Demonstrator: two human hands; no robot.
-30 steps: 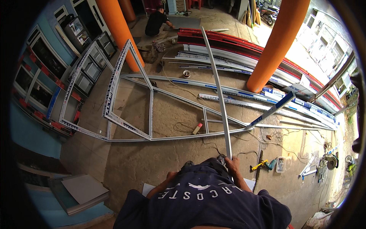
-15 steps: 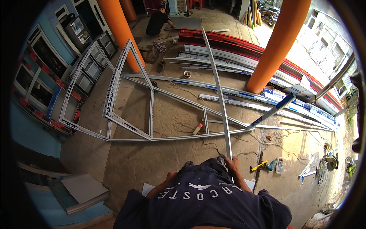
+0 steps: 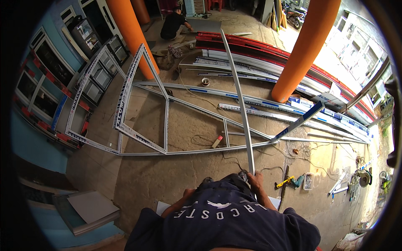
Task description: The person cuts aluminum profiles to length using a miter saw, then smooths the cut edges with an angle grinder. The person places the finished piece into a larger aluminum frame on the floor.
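My right hand [image 3: 255, 180] has its fingers curled on the near end of a long, thin, gray bar [image 3: 240, 98]. The bar starts down by my lap and goes up and away from me, leaning a bit to the left. In my view it crosses over the right part of a big white metal frame [image 3: 166, 125] on the floor, but I can't tell if the two touch. My left hand [image 3: 189, 193] is low by my other side, mostly hidden by my dark blue shirt [image 3: 226, 228], so I can't tell if its fingers are loose or hold something. A piece with a blue side [image 3: 301, 119] sticks out near the frame's right tip. To the right of my right hand, a yellow tool [image 3: 284, 182] lies just beside a teal tool [image 3: 297, 181], and a small clear tub [image 3: 307, 189] sits next to them. Past the bar, long red pieces [image 3: 259, 48] lie near a fat orange post [image 3: 307, 50]. Far off, a person in black [image 3: 171, 26] crouches low.
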